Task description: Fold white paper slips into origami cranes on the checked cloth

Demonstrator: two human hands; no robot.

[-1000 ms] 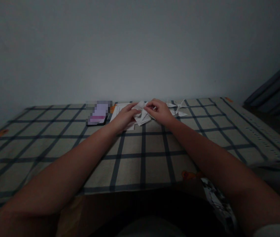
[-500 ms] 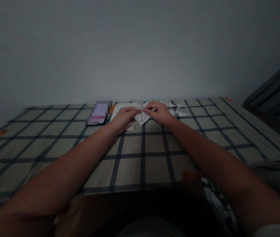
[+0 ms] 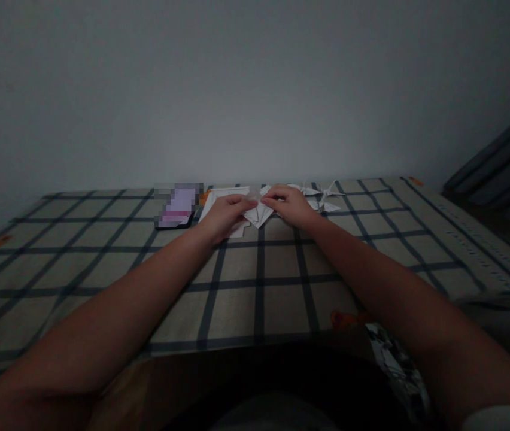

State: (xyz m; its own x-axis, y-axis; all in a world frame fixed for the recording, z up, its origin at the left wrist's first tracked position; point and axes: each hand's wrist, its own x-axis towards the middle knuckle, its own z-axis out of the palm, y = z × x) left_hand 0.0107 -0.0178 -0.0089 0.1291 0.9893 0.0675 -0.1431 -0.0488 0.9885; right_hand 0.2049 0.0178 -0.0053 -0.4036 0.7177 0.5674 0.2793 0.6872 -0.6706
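Observation:
Both hands meet over a folded piece of white origami paper (image 3: 258, 216), its pointed end toward me and crease lines running down to the tip. My left hand (image 3: 227, 212) grips its left side between thumb and fingers. On the opposite side my right hand (image 3: 288, 203) pinches the paper near its upper middle. Flat white paper sheets (image 3: 236, 230) lie under and beside my left hand. Just past my right hand sit several finished white paper cranes (image 3: 327, 200), partly hidden by that hand.
A phone (image 3: 178, 206) with a lit, blurred screen lies left of the papers. The table has a checked cloth (image 3: 282, 299) and stands against a plain wall (image 3: 255, 90). Dark striped fabric (image 3: 506, 155) slopes at the far right.
Almost nothing differs. Both hands keep their hold on the folded paper, with only a slight shift of the fingers of my right hand.

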